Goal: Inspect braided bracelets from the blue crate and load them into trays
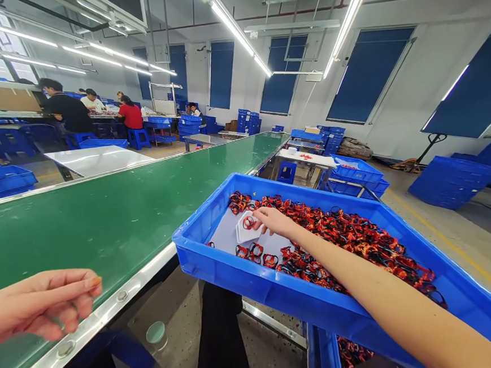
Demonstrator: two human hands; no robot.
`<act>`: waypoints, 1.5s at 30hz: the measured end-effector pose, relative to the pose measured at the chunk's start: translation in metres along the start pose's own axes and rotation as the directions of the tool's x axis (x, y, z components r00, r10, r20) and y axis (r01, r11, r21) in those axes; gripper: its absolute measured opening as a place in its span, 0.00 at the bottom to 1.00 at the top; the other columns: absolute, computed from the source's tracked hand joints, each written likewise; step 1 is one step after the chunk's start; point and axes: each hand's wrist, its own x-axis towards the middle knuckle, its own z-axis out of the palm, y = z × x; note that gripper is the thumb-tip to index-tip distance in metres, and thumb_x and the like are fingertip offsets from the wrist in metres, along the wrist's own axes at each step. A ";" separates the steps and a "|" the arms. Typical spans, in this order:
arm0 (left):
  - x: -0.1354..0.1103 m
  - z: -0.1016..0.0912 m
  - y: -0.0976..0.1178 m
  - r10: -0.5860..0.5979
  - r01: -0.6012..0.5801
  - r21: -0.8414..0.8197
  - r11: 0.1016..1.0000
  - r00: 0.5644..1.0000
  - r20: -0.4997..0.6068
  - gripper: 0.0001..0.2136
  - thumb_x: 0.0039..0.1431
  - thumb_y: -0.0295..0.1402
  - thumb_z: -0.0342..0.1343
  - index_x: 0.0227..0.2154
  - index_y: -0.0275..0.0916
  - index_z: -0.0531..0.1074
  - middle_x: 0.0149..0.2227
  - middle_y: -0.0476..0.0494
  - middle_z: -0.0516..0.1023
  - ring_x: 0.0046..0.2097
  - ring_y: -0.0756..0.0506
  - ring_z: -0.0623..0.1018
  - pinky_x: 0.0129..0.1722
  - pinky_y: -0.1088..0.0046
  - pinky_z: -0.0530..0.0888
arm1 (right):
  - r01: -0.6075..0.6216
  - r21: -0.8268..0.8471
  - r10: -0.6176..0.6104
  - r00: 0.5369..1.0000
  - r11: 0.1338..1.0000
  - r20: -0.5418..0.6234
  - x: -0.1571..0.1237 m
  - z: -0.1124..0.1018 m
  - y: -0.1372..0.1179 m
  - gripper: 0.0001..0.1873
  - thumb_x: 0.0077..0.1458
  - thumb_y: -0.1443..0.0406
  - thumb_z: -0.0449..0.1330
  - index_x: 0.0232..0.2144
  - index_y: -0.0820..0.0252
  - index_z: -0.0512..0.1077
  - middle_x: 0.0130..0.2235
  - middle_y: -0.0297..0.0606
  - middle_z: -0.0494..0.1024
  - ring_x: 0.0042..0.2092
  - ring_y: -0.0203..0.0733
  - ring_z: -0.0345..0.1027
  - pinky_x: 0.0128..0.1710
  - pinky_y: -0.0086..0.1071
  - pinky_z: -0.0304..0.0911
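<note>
While our right hand (270, 220) reaches into the tray with its fingertips at a red-and-black band (247, 223) over a white angular dish (243, 234), we cannot tell whether they pinch it or merely touch it. Our left hand (53, 304) hangs over the conveyor's near edge, fingers curled and thumb near them; whether it grasps anything is unclear. Around the dish, more bands (343, 236) lie loose in the blue tray (224, 272), heaped thickly toward its right, where our right forearm crosses and hides part of them. Between our left hand and the tray run the metal rail (122, 296) and the tray's raised wall. Beyond the rail stretches the green belt (103, 218); below the tray, a lower crate (329, 350) holds similar bands. Farther off, a person in red (132, 114) sits near stacked blue crates (190, 125).
</note>
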 end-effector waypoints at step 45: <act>0.059 0.044 0.204 0.470 -0.541 0.347 0.766 0.840 0.272 0.15 0.45 0.44 0.59 0.32 0.38 0.72 0.27 0.50 0.73 0.31 0.49 0.71 0.26 0.78 0.70 | 0.231 -0.179 -0.210 0.969 0.956 0.131 -0.010 -0.028 -0.010 0.08 0.52 0.67 0.57 0.35 0.61 0.73 0.28 0.33 0.76 0.26 0.30 0.65 0.26 0.23 0.57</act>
